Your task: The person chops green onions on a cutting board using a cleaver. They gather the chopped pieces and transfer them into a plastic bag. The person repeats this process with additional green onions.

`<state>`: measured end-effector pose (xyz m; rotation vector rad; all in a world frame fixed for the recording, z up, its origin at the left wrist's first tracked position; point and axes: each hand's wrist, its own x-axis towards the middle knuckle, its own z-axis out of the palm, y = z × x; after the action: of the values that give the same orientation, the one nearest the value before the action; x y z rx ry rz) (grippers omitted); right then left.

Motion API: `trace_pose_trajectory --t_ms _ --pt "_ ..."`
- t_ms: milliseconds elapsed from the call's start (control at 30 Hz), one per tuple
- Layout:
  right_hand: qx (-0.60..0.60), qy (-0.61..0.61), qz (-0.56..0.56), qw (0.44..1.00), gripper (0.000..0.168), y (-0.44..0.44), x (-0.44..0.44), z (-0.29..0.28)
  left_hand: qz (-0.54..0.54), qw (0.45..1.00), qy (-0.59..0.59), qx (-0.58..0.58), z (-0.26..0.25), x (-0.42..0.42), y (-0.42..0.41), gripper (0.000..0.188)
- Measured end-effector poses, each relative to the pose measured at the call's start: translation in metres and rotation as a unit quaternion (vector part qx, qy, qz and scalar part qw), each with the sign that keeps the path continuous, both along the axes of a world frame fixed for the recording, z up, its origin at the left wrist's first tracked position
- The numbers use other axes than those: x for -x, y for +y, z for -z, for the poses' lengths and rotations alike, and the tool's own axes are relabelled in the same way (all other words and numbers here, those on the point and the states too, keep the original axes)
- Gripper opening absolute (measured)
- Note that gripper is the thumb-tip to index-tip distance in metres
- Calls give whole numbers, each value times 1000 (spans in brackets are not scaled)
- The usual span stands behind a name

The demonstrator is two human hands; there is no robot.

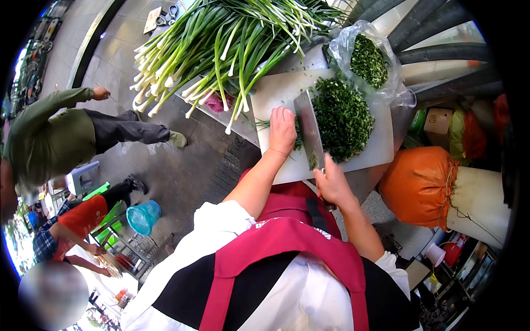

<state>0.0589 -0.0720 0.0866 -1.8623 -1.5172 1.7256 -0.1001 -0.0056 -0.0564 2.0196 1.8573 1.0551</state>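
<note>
A white cutting board [281, 89] lies in front of me. On its left part, my left hand [283, 131] presses down a bunch of green stalks [297, 138], mostly covered by the fingers. My right hand [334, 182] grips the handle of a cleaver [308, 124]. The broad blade stands right beside my left fingers, with bits of green stuck to it. To the right of the blade rises a heap of finely chopped greens [343, 120]. A clear plastic bag [395, 74] holding more chopped greens touches the far right corner of the board.
Long scallions [232, 45] are piled beyond the board, their white ends jutting over the table edge. Scissors [167, 15] lie past them. An orange-covered container [418, 186] stands at right. Two people, one in a green top [54, 140], are on the left near a blue bin [143, 217].
</note>
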Motion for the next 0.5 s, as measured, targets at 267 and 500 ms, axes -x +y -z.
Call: trace_pose_trajectory --t_ms 267,500 --pt "-210 -133 -35 968 35 37 43 90 19 999 17 20 2 -4 1 6" --pt "-148 -107 -61 981 23 44 10 40 9 1000 7 9 5 1 1 6"
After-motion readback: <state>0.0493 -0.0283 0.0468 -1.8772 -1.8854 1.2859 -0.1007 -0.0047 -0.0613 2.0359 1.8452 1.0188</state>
